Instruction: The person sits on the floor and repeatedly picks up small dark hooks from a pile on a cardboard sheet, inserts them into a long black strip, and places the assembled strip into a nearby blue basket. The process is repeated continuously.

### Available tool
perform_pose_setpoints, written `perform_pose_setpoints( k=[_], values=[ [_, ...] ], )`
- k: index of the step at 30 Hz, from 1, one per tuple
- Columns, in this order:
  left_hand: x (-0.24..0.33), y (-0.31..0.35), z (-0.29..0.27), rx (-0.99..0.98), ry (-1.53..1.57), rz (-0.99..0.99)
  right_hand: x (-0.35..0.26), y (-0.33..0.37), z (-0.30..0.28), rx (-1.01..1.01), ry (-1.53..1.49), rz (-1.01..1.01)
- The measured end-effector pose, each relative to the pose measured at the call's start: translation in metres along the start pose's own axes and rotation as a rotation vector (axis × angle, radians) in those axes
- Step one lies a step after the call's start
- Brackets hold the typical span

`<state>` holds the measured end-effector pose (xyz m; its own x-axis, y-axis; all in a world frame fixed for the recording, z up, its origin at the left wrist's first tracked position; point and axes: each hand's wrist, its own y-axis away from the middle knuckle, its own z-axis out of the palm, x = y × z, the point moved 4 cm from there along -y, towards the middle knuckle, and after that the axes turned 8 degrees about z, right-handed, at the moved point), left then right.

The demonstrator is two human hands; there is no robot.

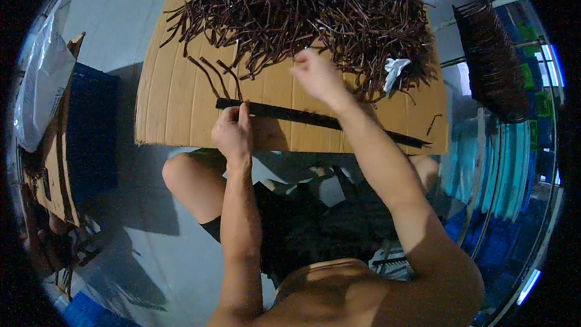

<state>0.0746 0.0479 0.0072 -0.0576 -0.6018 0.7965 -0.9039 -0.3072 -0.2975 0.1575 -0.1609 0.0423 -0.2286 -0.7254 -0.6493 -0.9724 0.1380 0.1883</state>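
Observation:
A long black strip (290, 114) lies slantwise across the cardboard near its front edge. Close to its left end my left hand (232, 133) pinches it between thumb and fingers. Three thin brown stems (207, 76), bent like short lengths of wire or tube, stick out from the strip's far side there. My right hand (316, 77) is over the near edge of a big tangled heap of similar brown pieces (308, 9). Its fingers are drawn together and slightly blurred, so whatever they may hold is hidden.
The heap rests on a cardboard-topped surface (175, 103). A crumpled white scrap (394, 74) sits at the heap's right, and one loose piece (433, 123) lies near the right edge. A dark fringed bundle (490, 54) hangs at right; a clear plastic bag (42, 91) is at left.

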Motion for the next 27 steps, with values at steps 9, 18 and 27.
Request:
perform_pose_setpoints(
  k=[9, 18, 27],
  values=[
    [0.015, 0.007, 0.007, -0.014, 0.057, 0.151, 0.062, 0.004, -0.009, -0.396, -0.067, 0.372],
    [0.015, 0.005, 0.008, -0.010, -0.086, 0.260, -0.034, 0.036, 0.054, -0.296, -0.668, -0.076],
    [0.005, 0.006, 0.010, -0.043, -0.064, 0.228, -0.056, 0.053, 0.043, -0.144, 0.031, -0.531]
  ],
)
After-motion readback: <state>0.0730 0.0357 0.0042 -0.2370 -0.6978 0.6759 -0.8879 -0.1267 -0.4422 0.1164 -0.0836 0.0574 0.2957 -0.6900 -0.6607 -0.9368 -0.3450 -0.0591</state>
